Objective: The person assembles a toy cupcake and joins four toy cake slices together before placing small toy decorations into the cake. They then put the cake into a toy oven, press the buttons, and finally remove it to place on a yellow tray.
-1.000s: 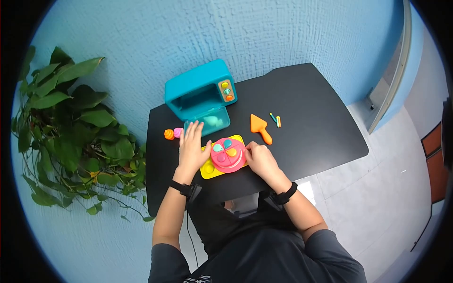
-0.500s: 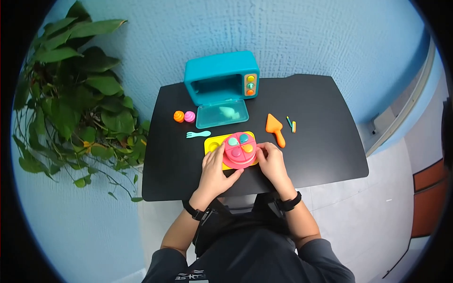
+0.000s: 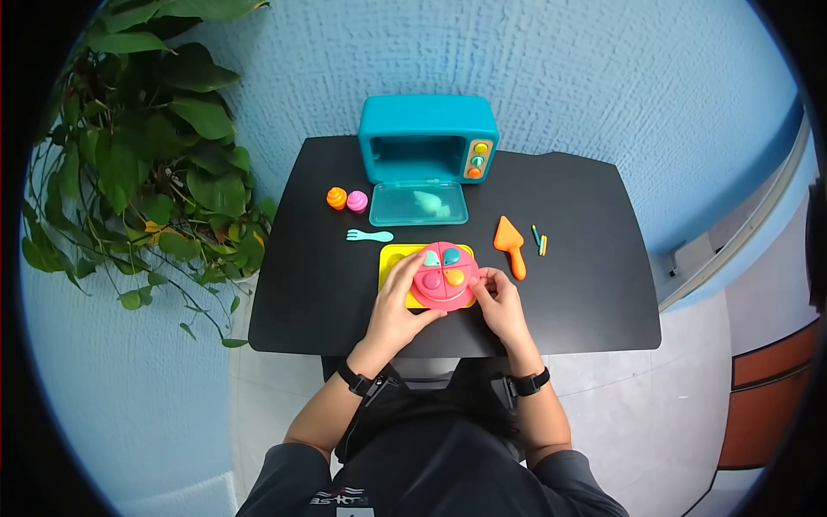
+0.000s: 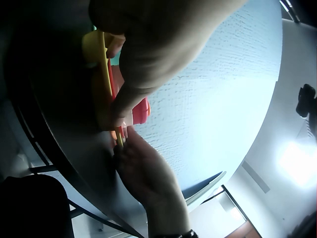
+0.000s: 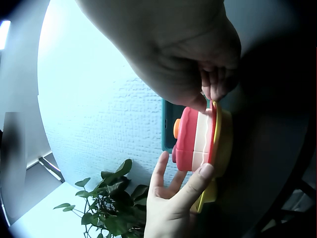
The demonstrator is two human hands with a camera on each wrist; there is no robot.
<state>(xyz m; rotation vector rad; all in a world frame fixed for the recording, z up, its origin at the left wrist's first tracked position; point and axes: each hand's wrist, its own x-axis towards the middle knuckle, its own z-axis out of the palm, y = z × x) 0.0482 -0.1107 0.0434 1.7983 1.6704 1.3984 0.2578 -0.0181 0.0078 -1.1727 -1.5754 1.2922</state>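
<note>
A round pink toy cake in wedges, topped with teal, mint, yellow and pink pieces, sits on a red plate over the yellow tray. My left hand holds the cake from the left, fingers along its side and thumb at the plate's front rim. From the right, my right hand pinches the plate's rim between thumb and fingers, seen also in the right wrist view. The left palm hides part of the tray in the head view.
Behind stands a blue toy oven, its door folded down with a pale piece on it. To the left lie orange and pink swirls and a fork. An orange cake server and small sticks lie right.
My left hand has moved from lying spread beside the tray to holding the cake's left side, uncovering the fork. The right hand stays at the plate's right edge. The head view has swung.
</note>
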